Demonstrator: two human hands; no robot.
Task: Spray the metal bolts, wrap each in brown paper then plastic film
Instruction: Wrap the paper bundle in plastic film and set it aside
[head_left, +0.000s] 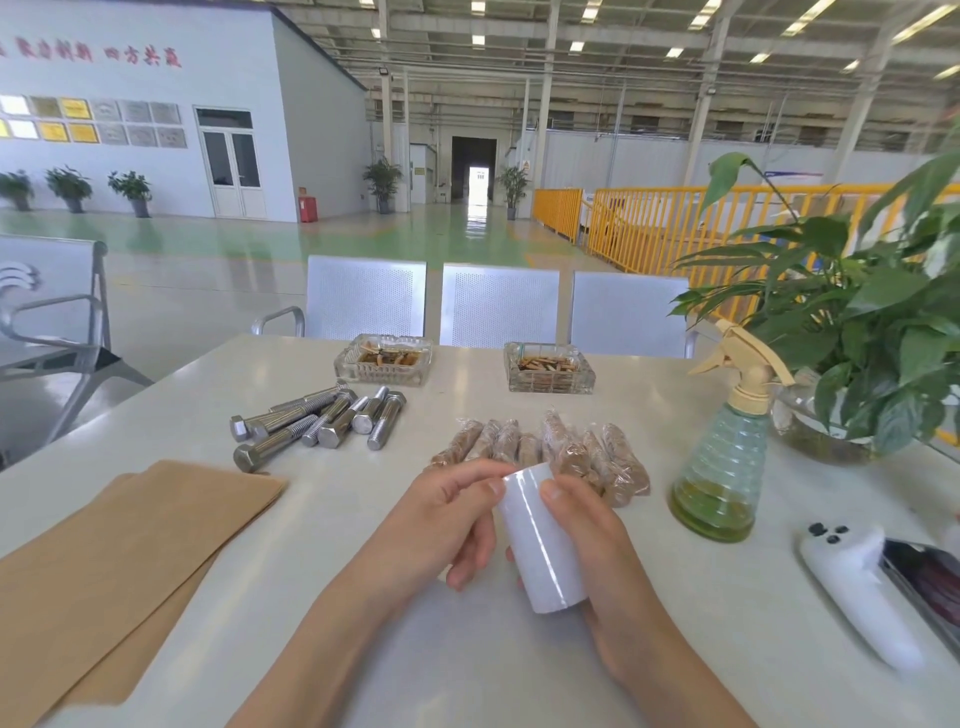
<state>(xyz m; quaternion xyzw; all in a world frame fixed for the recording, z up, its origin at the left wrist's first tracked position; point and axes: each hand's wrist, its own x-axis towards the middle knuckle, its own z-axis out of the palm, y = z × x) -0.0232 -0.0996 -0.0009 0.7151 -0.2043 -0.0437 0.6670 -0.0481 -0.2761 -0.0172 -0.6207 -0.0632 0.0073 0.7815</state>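
A white roll of plastic film (540, 540) is held above the table's near middle. My right hand (587, 540) grips it from the right side, thumb on top. My left hand (447, 519) touches its upper left edge with thumb and fingers. Several bare metal bolts (317, 421) lie in a pile at the left middle. Beyond the roll lies a row of several wrapped bolts (545, 447), brown paper under clear film. Sheets of brown paper (119, 561) are stacked at the near left. A clear spray bottle (722, 467) with yellowish liquid stands to the right.
Two glass ashtrays (384, 358) (549, 368) sit at the table's far side. A potted plant in a glass bowl (852, 343) fills the right. A white controller (852, 582) and a phone (924, 582) lie at the near right. Metal chairs (498, 304) stand beyond the table.
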